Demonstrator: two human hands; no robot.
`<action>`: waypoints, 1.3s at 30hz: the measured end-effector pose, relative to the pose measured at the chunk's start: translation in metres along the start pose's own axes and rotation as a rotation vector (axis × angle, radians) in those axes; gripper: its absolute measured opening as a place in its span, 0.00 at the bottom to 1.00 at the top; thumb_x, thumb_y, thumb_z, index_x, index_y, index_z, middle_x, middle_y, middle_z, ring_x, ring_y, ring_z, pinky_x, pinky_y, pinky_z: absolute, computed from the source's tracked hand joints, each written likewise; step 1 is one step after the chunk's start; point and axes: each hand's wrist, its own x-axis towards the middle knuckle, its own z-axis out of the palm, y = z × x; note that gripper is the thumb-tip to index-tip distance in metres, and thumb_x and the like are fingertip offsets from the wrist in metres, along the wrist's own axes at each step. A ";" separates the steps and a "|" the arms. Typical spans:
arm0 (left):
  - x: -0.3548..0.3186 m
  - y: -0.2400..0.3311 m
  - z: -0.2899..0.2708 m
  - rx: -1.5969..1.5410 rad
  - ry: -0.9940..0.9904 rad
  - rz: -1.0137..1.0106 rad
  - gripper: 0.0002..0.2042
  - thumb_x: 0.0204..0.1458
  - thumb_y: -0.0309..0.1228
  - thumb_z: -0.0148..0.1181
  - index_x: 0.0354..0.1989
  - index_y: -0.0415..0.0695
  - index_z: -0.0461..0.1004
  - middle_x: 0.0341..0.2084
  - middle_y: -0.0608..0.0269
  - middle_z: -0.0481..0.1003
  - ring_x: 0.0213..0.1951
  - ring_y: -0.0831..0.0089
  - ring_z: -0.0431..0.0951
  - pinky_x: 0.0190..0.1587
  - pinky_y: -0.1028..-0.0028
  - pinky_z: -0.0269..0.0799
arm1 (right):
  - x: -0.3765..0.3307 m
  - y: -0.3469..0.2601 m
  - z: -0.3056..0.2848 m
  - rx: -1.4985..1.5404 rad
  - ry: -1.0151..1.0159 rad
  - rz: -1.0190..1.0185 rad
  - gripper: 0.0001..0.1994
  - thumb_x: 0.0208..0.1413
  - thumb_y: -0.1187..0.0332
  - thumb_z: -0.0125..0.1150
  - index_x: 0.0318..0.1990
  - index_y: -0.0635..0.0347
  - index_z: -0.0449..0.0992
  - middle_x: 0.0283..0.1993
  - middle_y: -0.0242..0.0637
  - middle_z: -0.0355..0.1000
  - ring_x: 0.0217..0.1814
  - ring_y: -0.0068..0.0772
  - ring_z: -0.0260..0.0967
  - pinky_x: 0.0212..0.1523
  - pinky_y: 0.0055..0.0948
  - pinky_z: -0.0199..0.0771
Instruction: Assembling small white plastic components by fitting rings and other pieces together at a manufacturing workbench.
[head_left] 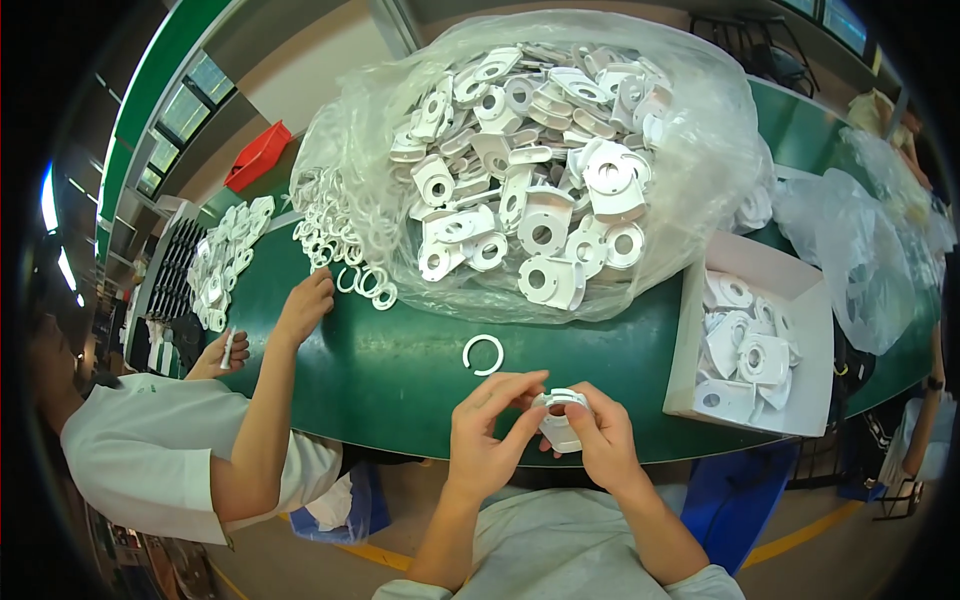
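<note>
Close to the table's front edge, a white plastic part (561, 432) with a round opening at its top is between my two hands. My right hand (607, 440) is closed on its right side, the thumb lying across the front. My left hand (487, 432) is curled at its upper left edge, thumb and fingers pinching there; whether a smaller piece is in that pinch is hidden. Just beyond my left hand, a white open ring (467, 356) lies flat on the green table (400, 370).
A large clear plastic bag (690, 190) heaped with white parts (541, 232) fills the far middle. Right stands a white box (810, 390) of similar parts. Many white rings (383, 295) lie left of the bag. At left, a co-worker's hand (303, 308) reaches toward them; a red tray (260, 155) stands behind.
</note>
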 end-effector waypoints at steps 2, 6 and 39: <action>0.004 0.000 -0.002 0.008 -0.083 0.029 0.11 0.46 0.15 0.59 0.39 0.34 0.77 0.32 0.58 0.75 0.33 0.74 0.75 0.36 0.78 0.72 | -0.001 0.002 -0.004 -0.063 -0.038 -0.065 0.14 0.65 0.63 0.44 0.40 0.67 0.70 0.32 0.39 0.73 0.27 0.26 0.73 0.25 0.21 0.73; 0.005 0.002 -0.001 -0.018 -0.137 0.029 0.08 0.46 0.17 0.60 0.36 0.36 0.78 0.30 0.58 0.75 0.29 0.73 0.76 0.32 0.77 0.71 | -0.002 0.004 -0.003 -0.044 -0.023 -0.094 0.12 0.63 0.66 0.46 0.37 0.67 0.72 0.27 0.34 0.74 0.26 0.19 0.71 0.24 0.19 0.69; 0.078 -0.030 0.026 0.773 0.147 0.259 0.22 0.44 0.35 0.67 0.48 0.44 0.73 0.43 0.48 0.71 0.44 0.53 0.70 0.46 0.62 0.68 | -0.042 -0.144 -0.082 -1.393 0.564 -0.101 0.25 0.51 0.64 0.62 0.54 0.69 0.68 0.48 0.55 0.71 0.48 0.54 0.70 0.47 0.40 0.68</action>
